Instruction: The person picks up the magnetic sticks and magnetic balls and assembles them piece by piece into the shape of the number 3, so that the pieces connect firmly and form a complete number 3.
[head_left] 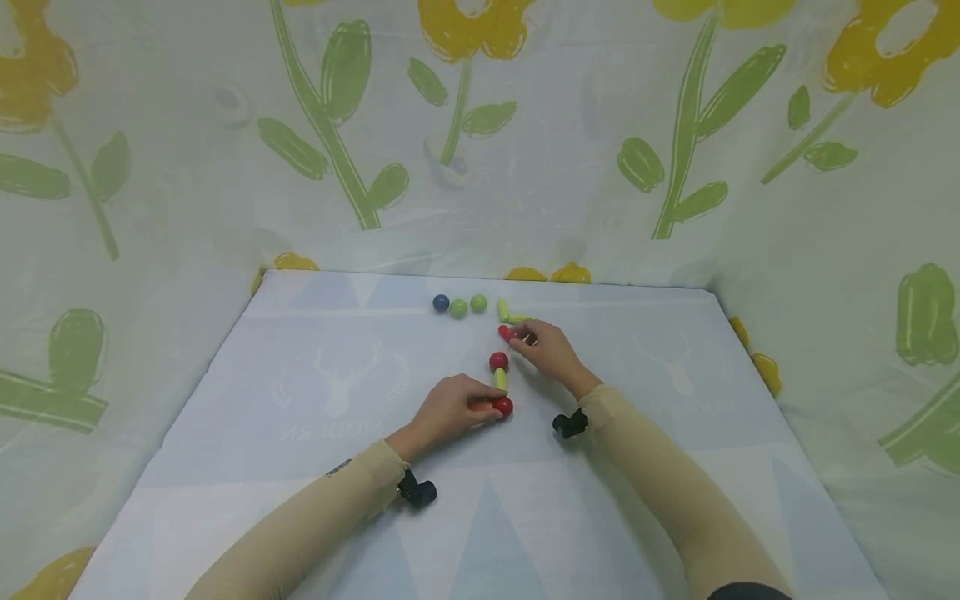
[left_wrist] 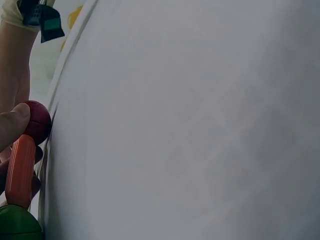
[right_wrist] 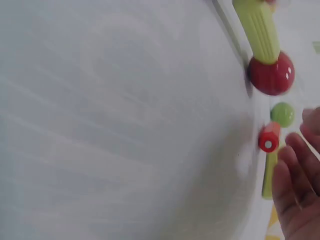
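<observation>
My left hand grips a red ball, its thumb on the ball. An orange rod joins that ball to a green ball, mostly hidden by the hand in the head view. A yellow-green rod runs from the held ball to another red ball. My right hand is beside a short red rod on the table. Its fingers are spread loosely near the rod in the right wrist view; contact is hard to tell.
At the back of the table lie a dark blue ball, a light green ball and another light green ball. A yellow-green rod and another yellow-green rod lie beyond the right hand. Flower-printed sheets surround the table.
</observation>
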